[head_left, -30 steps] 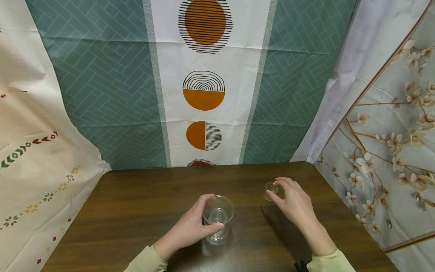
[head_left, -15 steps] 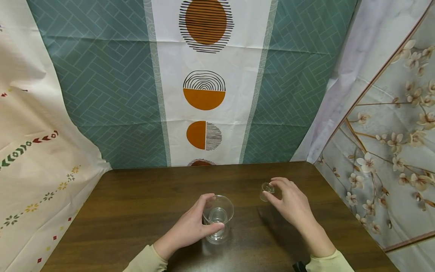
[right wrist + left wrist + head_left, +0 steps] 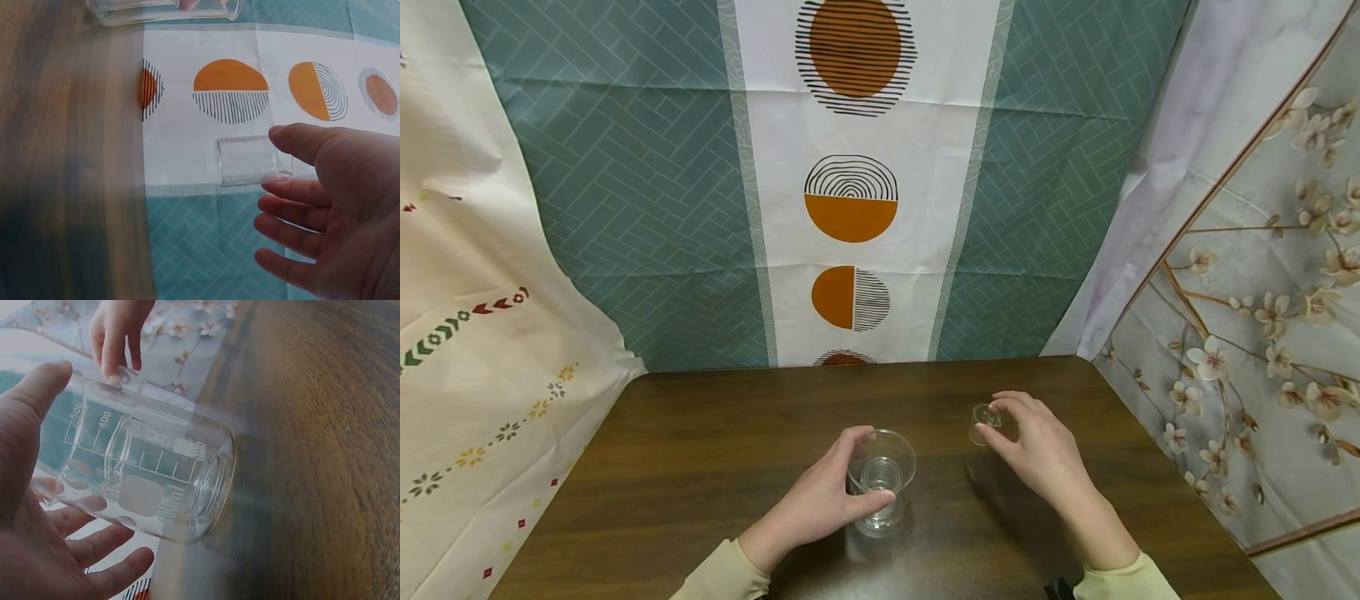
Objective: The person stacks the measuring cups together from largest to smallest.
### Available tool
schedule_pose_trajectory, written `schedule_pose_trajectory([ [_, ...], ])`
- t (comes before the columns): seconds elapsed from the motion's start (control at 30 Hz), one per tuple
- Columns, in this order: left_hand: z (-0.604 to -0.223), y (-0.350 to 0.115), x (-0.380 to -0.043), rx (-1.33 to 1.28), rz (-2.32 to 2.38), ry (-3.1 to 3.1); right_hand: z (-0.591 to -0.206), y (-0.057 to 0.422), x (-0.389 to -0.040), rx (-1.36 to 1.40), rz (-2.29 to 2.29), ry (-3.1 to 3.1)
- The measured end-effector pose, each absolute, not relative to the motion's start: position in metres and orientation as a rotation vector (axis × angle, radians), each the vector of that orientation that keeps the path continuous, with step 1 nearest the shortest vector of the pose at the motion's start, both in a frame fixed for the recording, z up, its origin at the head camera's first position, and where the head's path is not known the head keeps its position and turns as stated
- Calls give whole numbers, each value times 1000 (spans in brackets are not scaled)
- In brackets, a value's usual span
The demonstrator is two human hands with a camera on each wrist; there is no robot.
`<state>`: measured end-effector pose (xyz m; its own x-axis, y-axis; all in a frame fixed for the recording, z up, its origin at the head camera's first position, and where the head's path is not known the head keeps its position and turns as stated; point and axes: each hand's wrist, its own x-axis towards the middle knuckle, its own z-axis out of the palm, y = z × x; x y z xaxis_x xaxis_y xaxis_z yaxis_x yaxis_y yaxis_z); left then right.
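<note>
A large glass beaker [image 3: 883,517] with white volume markings stands upright on the wooden table. Around its upper part my left hand [image 3: 820,504] holds it, thumb on the near side and fingers at the far side. Inside this beaker sits a smaller glass beaker [image 3: 159,456]. To the right, my right hand [image 3: 1041,446] pinches a small clear beaker [image 3: 982,418] near its rim between thumb and index finger. In the right wrist view its bottom hangs clear of the tabletop, and the other fingers [image 3: 290,234] extend beside it.
The dark wooden table [image 3: 700,450] spans the front. A teal and white patterned cloth [image 3: 655,208] hangs behind its far edge. Cream cloth [image 3: 490,400] drapes on the left, and a flowered cloth [image 3: 1262,350] hangs on the right.
My right hand has moved a little left with the small beaker, toward the large one, slowing lately. The left hand and the large beaker have stayed in place.
</note>
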<state>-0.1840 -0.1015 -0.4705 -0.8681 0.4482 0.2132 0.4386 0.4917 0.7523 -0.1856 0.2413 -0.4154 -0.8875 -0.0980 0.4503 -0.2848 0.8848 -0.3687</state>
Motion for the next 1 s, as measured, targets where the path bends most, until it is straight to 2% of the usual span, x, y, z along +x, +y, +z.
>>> schedule_pose_trajectory([
  [1.0,-472,-101,-185,813,1350,2706,-405,223,-177,381,659,-2603],
])
